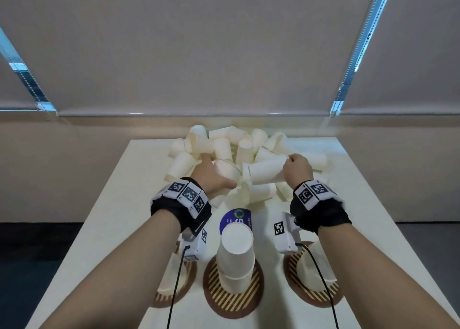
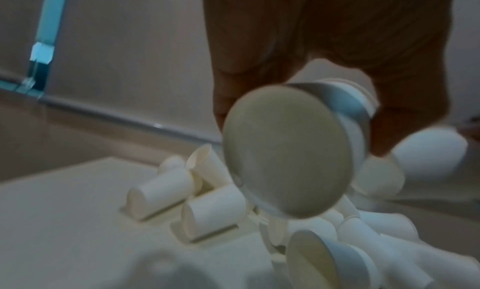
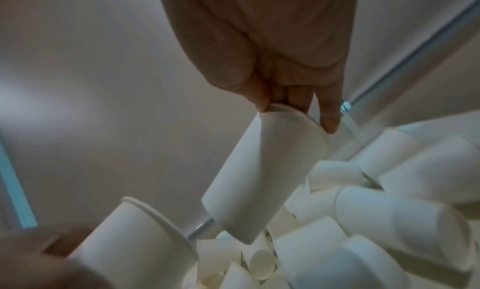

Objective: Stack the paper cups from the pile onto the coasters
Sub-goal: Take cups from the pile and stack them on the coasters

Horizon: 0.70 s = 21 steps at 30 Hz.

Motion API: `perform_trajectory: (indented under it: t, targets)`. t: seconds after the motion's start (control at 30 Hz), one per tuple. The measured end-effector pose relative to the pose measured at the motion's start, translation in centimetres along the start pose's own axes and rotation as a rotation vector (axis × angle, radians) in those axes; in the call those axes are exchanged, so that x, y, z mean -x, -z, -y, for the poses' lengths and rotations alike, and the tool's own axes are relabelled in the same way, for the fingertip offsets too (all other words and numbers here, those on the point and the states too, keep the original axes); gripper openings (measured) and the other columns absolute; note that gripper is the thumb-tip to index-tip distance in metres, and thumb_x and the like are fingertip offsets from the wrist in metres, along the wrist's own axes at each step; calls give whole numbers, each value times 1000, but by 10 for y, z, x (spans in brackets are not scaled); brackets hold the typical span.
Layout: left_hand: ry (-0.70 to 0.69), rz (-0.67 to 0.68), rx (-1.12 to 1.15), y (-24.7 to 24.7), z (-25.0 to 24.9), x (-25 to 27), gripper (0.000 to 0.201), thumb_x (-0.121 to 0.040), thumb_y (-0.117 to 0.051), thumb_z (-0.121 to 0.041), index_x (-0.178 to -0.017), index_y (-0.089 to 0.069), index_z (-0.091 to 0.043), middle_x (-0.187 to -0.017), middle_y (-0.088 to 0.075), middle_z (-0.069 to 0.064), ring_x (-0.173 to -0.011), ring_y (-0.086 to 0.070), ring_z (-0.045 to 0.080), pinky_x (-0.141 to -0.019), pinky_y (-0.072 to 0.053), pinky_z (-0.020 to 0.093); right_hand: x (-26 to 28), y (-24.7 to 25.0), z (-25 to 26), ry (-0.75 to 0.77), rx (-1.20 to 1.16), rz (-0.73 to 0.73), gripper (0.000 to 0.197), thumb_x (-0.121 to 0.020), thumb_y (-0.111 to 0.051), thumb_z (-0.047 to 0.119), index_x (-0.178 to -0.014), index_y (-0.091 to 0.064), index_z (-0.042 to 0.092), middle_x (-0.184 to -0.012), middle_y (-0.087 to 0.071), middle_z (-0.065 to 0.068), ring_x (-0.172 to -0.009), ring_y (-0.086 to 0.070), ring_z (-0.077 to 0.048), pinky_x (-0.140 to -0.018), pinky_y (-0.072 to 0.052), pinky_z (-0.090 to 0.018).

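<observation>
- Head view, nearest: three striped coasters in a row on the table (image 1: pixel 348 169). Mid coaster (image 1: pixel 232 301) carries an upside-down stack (image 1: pixel 236 254) of cups; left coaster (image 1: pixel 171 296) and right coaster (image 1: pixel 313 293) each hold cups too, partly hidden by wrist gear.
- Blue round sticker (image 1: pixel 236 217) lies just behind the mid stack.
- Further out, both hands are in the pile (image 1: pixel 236 149) of loose white cups at the table's far end.
- Left hand (image 1: pixel 211 176): fingers curled round a cup (image 2: pixel 285 153); left wrist view is blurred, its flat base faces that camera.
- Right hand (image 1: pixel 297 168): fingertips (image 3: pixel 330 123) pinch the rim of another cup (image 3: pixel 259 180), which hangs base-down above the pile, thumb on one side, fingers on the other.
- Step, my read: lifting one cup per hand clear of the pile, then carrying them to the coasters.
- Doing it well: lift straight up so neighbours don't roll off the table; keep the rim pinch light, paper dents easily; flip mouth-down and centre over a stack before sliding on.
- Risk: tall mid stack looks easy to tip if bumped by a wrist or cable.
- Surface: plain cream tabletop, smooth.
- Room: beige wall behind, closed roller blinds (image 1: pixel 199 54) with beaded chains, dark floor at both sides.
</observation>
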<state>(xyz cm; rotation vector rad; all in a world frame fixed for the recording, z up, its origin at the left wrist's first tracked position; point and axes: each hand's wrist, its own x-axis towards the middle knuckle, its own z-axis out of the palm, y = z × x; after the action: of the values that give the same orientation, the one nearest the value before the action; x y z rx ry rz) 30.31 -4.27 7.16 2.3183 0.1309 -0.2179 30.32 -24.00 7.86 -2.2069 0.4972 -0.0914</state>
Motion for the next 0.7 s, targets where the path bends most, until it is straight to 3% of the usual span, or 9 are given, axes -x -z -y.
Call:
perform_trajectory:
  t: [0.13, 0.23, 0.33, 0.43, 0.57, 0.7]
  targets:
    - [-93, 139, -254, 11, -13, 16, 76, -65, -81, -25, -128, -39, -12, -113, -53, 5, -96, -52, 22, -78, -44, 29, 14, 15, 11, 113, -28, -30, 32, -96, -35, 6, -114, -58, -5, -117, -60, -23, -108, -53, -35, -82, -40, -34]
    - [-186, 148, -213, 18, -22, 26, 69, -65, -81, -20, -125, -47, -20, -112, -56, 2, -96, -54, 20, -79, -46, 28, 26, 21, 17, 182, -74, 42, 33, -96, -37, 9, -117, -60, 1, -117, -62, -18, -98, -52, -26, -78, -36, -26]
    - [-263, 140, -105, 22, -34, 39, 68, -65, -83, -18, -126, -54, -27, -108, -57, -4, -98, -56, 17, -78, -45, 23, 44, 19, 23, 141, -260, 242, 27, -97, -40, 9, -113, -61, 2, -109, -61, -16, -99, -55, -26, -85, -49, -36]
    - [-269, 151, -22, 25, -43, 50, 64, -62, -86, -21, -120, -59, -30, -108, -61, -7, -93, -57, 12, -63, -43, 16, 64, 19, 28, 55, -477, 441, 25, -99, -37, 9, -113, -58, 4, -101, -59, -14, -94, -56, -28, -73, -52, -33]
    - [-156, 76, 198, 44, -49, 63, 55, -58, -87, -28, -104, -57, -23, -102, -60, -3, -83, -61, 13, -52, -46, 23, 83, 30, 31, -14, -624, 558, 25, -101, -36, 15, -111, -53, -1, -102, -59, -18, -90, -59, -30, -77, -55, -36]
    - [-206, 3, 240, 62, -59, 87, 45, -62, -86, -28, -97, -59, -15, -85, -61, -3, -69, -59, 15, -45, -39, 20, 109, 41, 35, 2, -540, 743, 29, -101, -36, 17, -109, -54, -4, -82, -58, -12, -67, -60, -19, -57, -58, -25]
